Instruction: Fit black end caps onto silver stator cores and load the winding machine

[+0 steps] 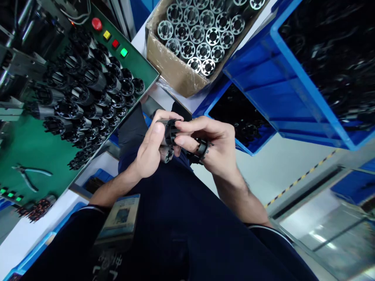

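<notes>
My left hand point(148, 152) is closed around a grey metal motor core, mostly hidden by the fingers. A second grey core point(166, 154) shows its slotted end below my left thumb. At the end of the upper core sits a black slotted plastic ring point(170, 132); how deep it is seated I cannot tell. The thumb and forefinger of my right hand point(221, 146) pinch this ring from the right. Another black plastic ring point(202, 148) is tucked in the curled lower fingers of my right hand.
A cardboard box point(178, 76) of upright metal cores stands ahead. Blue bins point(310, 78) of black parts are at the right. On the green machine table point(32, 144) at left stand many black-ended cores, with pliers point(29, 171) and lit buttons point(124, 52).
</notes>
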Tool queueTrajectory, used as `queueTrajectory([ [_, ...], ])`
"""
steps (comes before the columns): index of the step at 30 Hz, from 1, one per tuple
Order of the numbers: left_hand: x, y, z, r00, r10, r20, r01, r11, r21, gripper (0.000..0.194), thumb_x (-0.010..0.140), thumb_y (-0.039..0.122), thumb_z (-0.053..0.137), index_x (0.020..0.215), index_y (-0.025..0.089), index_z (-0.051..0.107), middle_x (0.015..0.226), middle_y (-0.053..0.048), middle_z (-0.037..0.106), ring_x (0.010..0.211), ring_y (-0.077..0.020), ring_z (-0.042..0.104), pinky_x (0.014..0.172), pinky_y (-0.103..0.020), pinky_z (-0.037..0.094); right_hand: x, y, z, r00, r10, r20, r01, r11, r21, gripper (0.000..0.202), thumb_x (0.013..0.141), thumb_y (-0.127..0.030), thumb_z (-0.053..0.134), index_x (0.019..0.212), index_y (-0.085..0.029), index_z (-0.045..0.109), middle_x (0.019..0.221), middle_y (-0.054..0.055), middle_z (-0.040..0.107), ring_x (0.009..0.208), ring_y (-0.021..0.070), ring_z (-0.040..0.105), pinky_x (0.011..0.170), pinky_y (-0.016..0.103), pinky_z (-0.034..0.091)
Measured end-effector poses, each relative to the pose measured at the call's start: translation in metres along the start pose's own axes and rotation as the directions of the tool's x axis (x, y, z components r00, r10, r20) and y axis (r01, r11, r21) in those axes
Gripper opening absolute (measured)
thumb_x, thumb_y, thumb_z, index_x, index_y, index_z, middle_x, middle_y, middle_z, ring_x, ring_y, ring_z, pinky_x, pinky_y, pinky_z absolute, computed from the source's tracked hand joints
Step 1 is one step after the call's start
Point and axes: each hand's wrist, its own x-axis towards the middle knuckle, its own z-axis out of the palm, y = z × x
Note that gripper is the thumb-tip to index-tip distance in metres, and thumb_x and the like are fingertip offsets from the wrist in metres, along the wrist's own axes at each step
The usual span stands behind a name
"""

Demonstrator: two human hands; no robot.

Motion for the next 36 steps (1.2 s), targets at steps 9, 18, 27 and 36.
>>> queueTrajectory([
  [9, -0.004, 0.009, 0.000, 0.994, -0.023, -0.103, 0.035, 0.992, 0.121, 0.063, 0.120, 0.083, 0.067, 0.143, 0.025, 0.072, 0.101, -0.005, 0.075, 0.080, -0.0230, 0.076, 0.078, -0.038, 0.063, -0.012, -0.009, 0.004, 0.991, -0.132, -0.026, 0.126, 0.979, -0.163, 0.029, 0.106, -0.031, 0.103, 0.133, -0.038, 0.097, 0.108, -0.001, 0.094, 0.078, 0.0213, 0.088, 0.070, 0.038, 0.072],
  [18, 0.008, 0.002, 0.006, 0.983, 0.028, -0.182, -0.035, 0.999, -0.034, 0.037, 0.118, 0.065, 0.078, 0.128, 0.030, 0.071, 0.096, -0.002, 0.074, 0.072, -0.0193, 0.069, 0.066, -0.036, 0.056, -0.003, -0.017, -0.010, 0.974, -0.227, 0.010, 0.206, 0.864, -0.460, 0.016, 0.114, -0.045, 0.092, 0.128, -0.038, 0.096, 0.117, 0.005, 0.093, 0.096, 0.0277, 0.086, 0.086, 0.047, 0.073],
  [27, 0.021, -0.007, -0.007, 0.959, -0.107, -0.264, 0.050, 0.975, -0.215, 0.048, 0.107, 0.071, 0.078, 0.127, 0.029, 0.065, 0.087, 0.004, 0.063, 0.058, -0.0141, 0.055, 0.053, -0.029, 0.042, -0.002, 0.000, -0.049, 0.988, -0.080, 0.132, 0.138, 0.845, -0.516, 0.031, 0.111, -0.038, 0.092, 0.139, -0.029, 0.082, 0.102, -0.002, 0.084, 0.062, 0.0113, 0.062, 0.054, 0.026, 0.054],
  [36, 0.036, -0.014, 0.003, 0.950, 0.156, -0.269, -0.211, 0.959, -0.189, 0.044, 0.099, 0.062, 0.093, 0.117, 0.025, 0.077, 0.104, -0.004, 0.071, 0.081, -0.0169, 0.065, 0.079, -0.033, 0.060, -0.009, -0.017, -0.024, 0.938, -0.329, 0.110, 0.338, 0.800, -0.495, 0.017, 0.114, -0.027, 0.091, 0.130, -0.032, 0.091, 0.110, 0.002, 0.086, 0.092, 0.0204, 0.080, 0.071, 0.035, 0.069],
])
